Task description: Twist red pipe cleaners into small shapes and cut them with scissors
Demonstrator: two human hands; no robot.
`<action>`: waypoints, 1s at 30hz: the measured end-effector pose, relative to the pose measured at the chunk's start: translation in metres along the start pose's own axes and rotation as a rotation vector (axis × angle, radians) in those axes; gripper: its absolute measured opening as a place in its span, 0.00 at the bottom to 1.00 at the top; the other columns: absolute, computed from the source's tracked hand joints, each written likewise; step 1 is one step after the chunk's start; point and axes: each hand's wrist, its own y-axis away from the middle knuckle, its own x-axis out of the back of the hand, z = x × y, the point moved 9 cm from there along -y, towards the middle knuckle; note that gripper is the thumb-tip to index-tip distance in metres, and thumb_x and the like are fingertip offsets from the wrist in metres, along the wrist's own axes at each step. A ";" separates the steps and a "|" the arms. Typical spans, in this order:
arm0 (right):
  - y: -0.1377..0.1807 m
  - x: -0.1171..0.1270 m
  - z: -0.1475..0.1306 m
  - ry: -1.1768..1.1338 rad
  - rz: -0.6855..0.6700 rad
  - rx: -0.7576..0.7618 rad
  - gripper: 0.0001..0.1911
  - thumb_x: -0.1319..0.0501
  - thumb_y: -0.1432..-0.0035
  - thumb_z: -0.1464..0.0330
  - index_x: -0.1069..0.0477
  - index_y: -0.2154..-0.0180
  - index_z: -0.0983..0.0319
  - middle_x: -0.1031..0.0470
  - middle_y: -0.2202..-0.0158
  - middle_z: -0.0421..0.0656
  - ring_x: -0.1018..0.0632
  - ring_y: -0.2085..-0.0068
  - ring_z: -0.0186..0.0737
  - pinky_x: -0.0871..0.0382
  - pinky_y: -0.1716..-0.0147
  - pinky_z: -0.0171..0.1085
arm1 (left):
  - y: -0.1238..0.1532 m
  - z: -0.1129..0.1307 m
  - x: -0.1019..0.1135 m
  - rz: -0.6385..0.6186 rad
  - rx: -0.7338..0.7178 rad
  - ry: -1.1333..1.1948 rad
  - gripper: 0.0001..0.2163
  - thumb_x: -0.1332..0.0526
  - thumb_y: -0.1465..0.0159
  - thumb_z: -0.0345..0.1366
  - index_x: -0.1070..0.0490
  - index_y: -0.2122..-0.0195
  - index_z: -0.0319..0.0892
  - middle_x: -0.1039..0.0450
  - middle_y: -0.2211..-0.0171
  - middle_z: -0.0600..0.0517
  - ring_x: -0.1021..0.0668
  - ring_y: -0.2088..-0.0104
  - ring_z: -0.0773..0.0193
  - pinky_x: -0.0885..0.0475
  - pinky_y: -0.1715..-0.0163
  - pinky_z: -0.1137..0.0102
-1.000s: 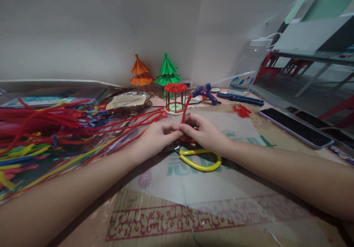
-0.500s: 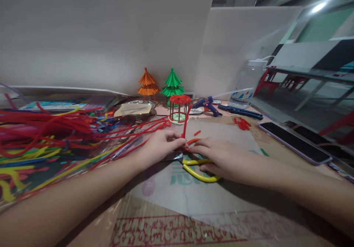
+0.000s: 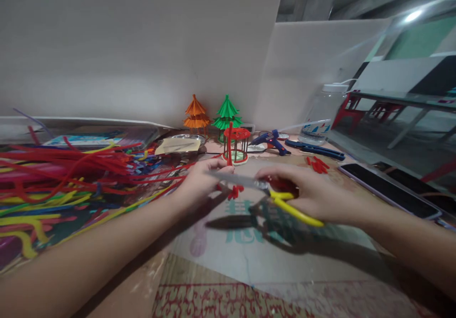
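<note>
My left hand (image 3: 206,178) pinches an upright red pipe cleaner (image 3: 230,142) between thumb and fingers. My right hand (image 3: 302,190) is wrapped round the yellow-handled scissors (image 3: 295,211), lifted off the table with their shadow beneath. Their blades point left, blurred, and cross in front of my left hand's fingertips; whether they touch the pipe cleaner I cannot tell. Short red pieces (image 3: 235,192) lie on the sheet just below the blades. Behind my hands stands a small round red-topped frame (image 3: 237,133) with thin dark posts and a pale base.
An orange pagoda model (image 3: 194,114) and a green one (image 3: 227,111) stand by the wall. To the right are a blue glue gun (image 3: 272,141), cut red pieces (image 3: 318,164), a phone (image 3: 388,190) and a clear bottle (image 3: 320,114). Many coloured pipe cleaners (image 3: 64,171) cover the left side.
My right hand has picked up the scissors from the sheet and brought their blades to my left hand. The red pipe cleaner has shifted slightly left and stands more upright.
</note>
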 end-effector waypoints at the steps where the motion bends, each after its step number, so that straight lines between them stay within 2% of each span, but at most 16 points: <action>1: -0.001 0.010 0.004 0.014 0.033 -0.023 0.25 0.40 0.43 0.64 0.36 0.43 0.54 0.26 0.50 0.45 0.25 0.54 0.45 0.31 0.58 0.39 | 0.001 -0.003 -0.005 -0.027 0.004 0.013 0.12 0.35 0.41 0.43 0.28 0.66 0.38 0.22 0.66 0.47 0.22 0.73 0.66 0.27 0.73 0.71; 3: -0.003 0.024 0.017 0.027 0.035 -0.077 0.29 0.40 0.42 0.59 0.40 0.40 0.57 0.27 0.53 0.47 0.25 0.57 0.45 0.30 0.61 0.40 | 0.004 -0.005 -0.013 -0.059 -0.002 0.028 0.10 0.35 0.40 0.41 0.29 0.67 0.38 0.22 0.67 0.47 0.21 0.71 0.65 0.26 0.70 0.70; 6: -0.005 0.033 0.042 0.085 -0.014 -0.170 0.29 0.39 0.45 0.54 0.37 0.45 0.60 0.28 0.58 0.46 0.26 0.61 0.44 0.31 0.65 0.39 | 0.007 -0.004 -0.015 -0.053 -0.011 0.042 0.09 0.36 0.40 0.40 0.29 0.67 0.38 0.22 0.67 0.47 0.20 0.69 0.64 0.26 0.68 0.70; 11: -0.005 0.025 0.066 0.107 -0.122 -0.256 0.25 0.40 0.46 0.51 0.30 0.52 0.59 0.27 0.57 0.46 0.26 0.60 0.47 0.32 0.64 0.39 | 0.007 -0.004 -0.011 -0.029 -0.021 -0.029 0.10 0.36 0.40 0.42 0.28 0.66 0.39 0.21 0.65 0.47 0.20 0.67 0.62 0.26 0.66 0.68; 16: -0.006 0.004 0.053 -0.020 -0.217 -0.222 0.24 0.39 0.46 0.52 0.28 0.52 0.59 0.25 0.55 0.45 0.25 0.57 0.46 0.32 0.61 0.39 | 0.008 -0.003 -0.014 -0.036 -0.039 -0.105 0.09 0.37 0.40 0.41 0.26 0.68 0.39 0.21 0.68 0.49 0.22 0.72 0.67 0.28 0.69 0.72; 19: -0.005 -0.004 0.051 -0.076 -0.232 -0.266 0.26 0.39 0.46 0.51 0.30 0.50 0.59 0.25 0.55 0.45 0.25 0.56 0.46 0.32 0.59 0.40 | 0.010 0.001 -0.017 -0.051 -0.047 -0.145 0.09 0.37 0.40 0.41 0.26 0.69 0.40 0.21 0.70 0.50 0.23 0.72 0.67 0.29 0.72 0.73; 30: -0.005 -0.014 0.046 -0.120 -0.277 -0.232 0.26 0.39 0.45 0.51 0.31 0.50 0.60 0.24 0.57 0.45 0.23 0.58 0.46 0.30 0.61 0.39 | 0.012 -0.007 -0.024 -0.109 0.027 -0.087 0.06 0.36 0.41 0.36 0.25 0.67 0.39 0.21 0.72 0.50 0.23 0.75 0.68 0.29 0.74 0.74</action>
